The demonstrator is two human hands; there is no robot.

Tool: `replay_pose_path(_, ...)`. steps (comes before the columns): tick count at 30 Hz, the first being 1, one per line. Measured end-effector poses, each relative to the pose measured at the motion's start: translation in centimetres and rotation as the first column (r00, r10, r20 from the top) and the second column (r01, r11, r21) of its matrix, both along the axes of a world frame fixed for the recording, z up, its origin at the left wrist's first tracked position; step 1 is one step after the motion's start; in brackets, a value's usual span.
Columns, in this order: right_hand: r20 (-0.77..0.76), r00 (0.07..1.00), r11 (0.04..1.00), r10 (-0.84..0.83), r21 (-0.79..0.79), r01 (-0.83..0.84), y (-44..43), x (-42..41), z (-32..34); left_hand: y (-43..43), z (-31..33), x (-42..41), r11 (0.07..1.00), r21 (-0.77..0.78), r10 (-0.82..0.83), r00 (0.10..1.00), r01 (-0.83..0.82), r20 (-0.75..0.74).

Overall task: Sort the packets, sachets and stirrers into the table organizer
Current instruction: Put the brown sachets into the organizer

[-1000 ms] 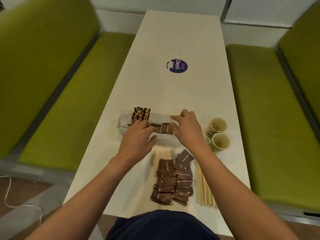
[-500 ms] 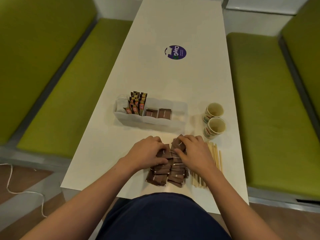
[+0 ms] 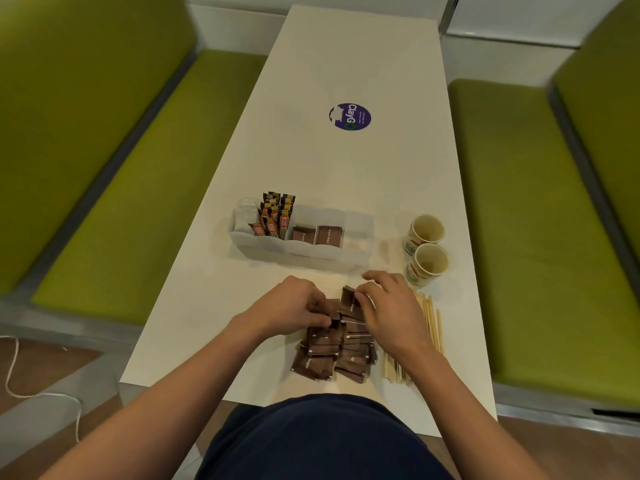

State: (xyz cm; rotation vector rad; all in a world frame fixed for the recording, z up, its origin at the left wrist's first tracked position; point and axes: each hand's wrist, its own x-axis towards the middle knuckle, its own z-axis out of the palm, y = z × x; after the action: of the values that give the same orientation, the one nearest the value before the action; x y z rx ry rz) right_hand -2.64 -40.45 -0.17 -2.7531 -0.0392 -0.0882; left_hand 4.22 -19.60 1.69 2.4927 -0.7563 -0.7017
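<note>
Brown sugar packets [image 3: 332, 351] under the fingers, white organizer [image 3: 301, 252], orange-brown sachets [image 3: 275, 216], pale wooden stirrers [image 3: 431, 315], purple sticker [image 3: 350, 116], green benches [image 3: 530, 216].

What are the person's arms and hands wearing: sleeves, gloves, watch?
Nothing visible. Left hand and right hand are bare, no gloves, rings or watch; both forearms are uncovered as far as the frame shows. Only a navy garment at the torso.

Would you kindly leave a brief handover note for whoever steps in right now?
Left hand grips packets at the top of the loose brown pile. Right hand pinches one raised packet.
Done: the organizer holds stick sachets and some sorted brown packets.
Left: the pile, and the stirrers lying on the table beside it.
</note>
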Motion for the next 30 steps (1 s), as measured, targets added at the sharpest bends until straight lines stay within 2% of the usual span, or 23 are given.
replay_pose_path(2,0.115,0.992,0.999,-0.044,0.037,0.04,0.0,-0.1,0.5,0.1,0.1,0.0,1.0,-0.002,-0.001,1.0,0.001,0.027)
replay_pose_path(4,0.178,0.982,0.995,-0.069,0.084,0.054,-0.2,-0.2,1.2,0.1,0.4,-0.2,1.0,0.002,-0.001,0.993,0.001,0.118)
replay_pose_path(7,0.165,0.98,0.959,-0.114,0.276,0.065,-0.3,-0.5,2.2,0.3,2.1,0.7,0.999,-0.043,0.037,0.956,-0.025,0.292)
replay_pose_path(12,0.187,0.925,0.839,-0.329,0.507,0.196,-0.1,-1.1,3.3,1.1,6.3,5.9,0.967,-0.238,0.198,0.868,-0.096,0.455)
replay_pose_path(16,0.197,0.904,0.773,-0.378,0.605,0.191,0.1,-1.3,3.9,0.8,7.0,9.8,0.98,-0.102,0.198,0.824,-0.17,0.531)
replay_pose_path(21,0.227,0.908,0.794,-0.353,0.585,0.163,0.1,-0.4,4.3,0.7,4.4,12.0,0.979,0.121,0.081,0.85,-0.167,0.521)
replay_pose_path(25,0.193,0.931,0.808,-0.311,0.569,0.152,0.1,1.9,5.2,0.0,3.1,12.6,0.973,0.214,-0.034,0.871,-0.083,0.49)
replay_pose_path(28,0.15,0.951,0.843,-0.27,0.514,0.158,0.3,5.3,5.4,-0.6,2.5,12.9,0.935,0.354,-0.219,0.813,0.018,0.539)
replay_pose_path(30,0.122,0.956,0.87,-0.266,0.459,0.183,0.6,7.9,5.4,-0.7,2.1,13.3,0.898,0.44,-0.27,0.781,-0.007,0.563)
